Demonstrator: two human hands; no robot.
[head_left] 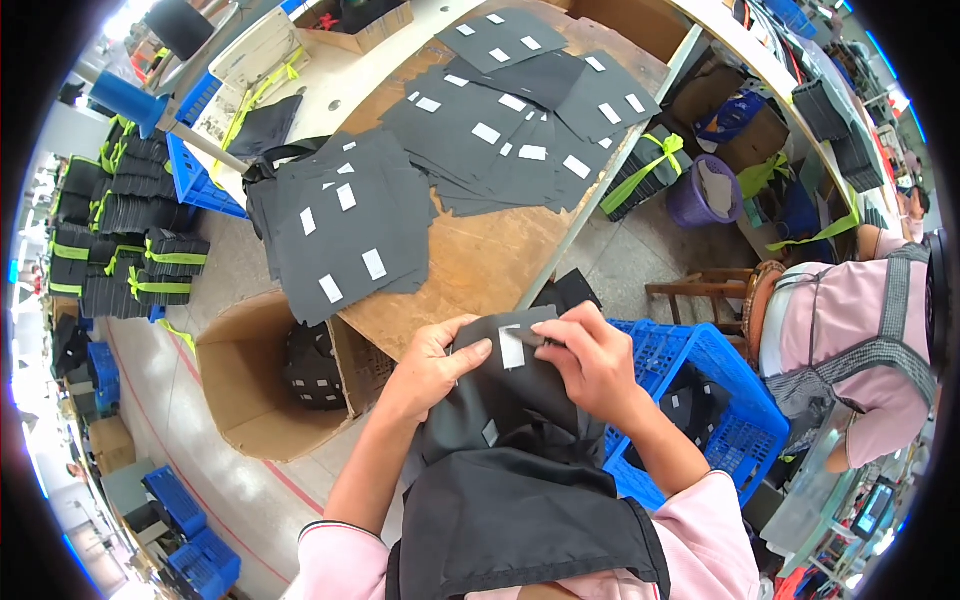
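Black apron (520,520) nearest; beyond, our left hand (428,372) pinches a dark panel (485,390); our right hand (597,365) pinches beside its white patch (511,351), on what we can't tell; tautness should help.

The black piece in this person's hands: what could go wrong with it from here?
The white patch might crease or shift, since the right hand works right at its edge. The black piece is held up over the lap, so it could slip if the left hand loosens. Nearby, the loose pile at the table's edge might slide off.
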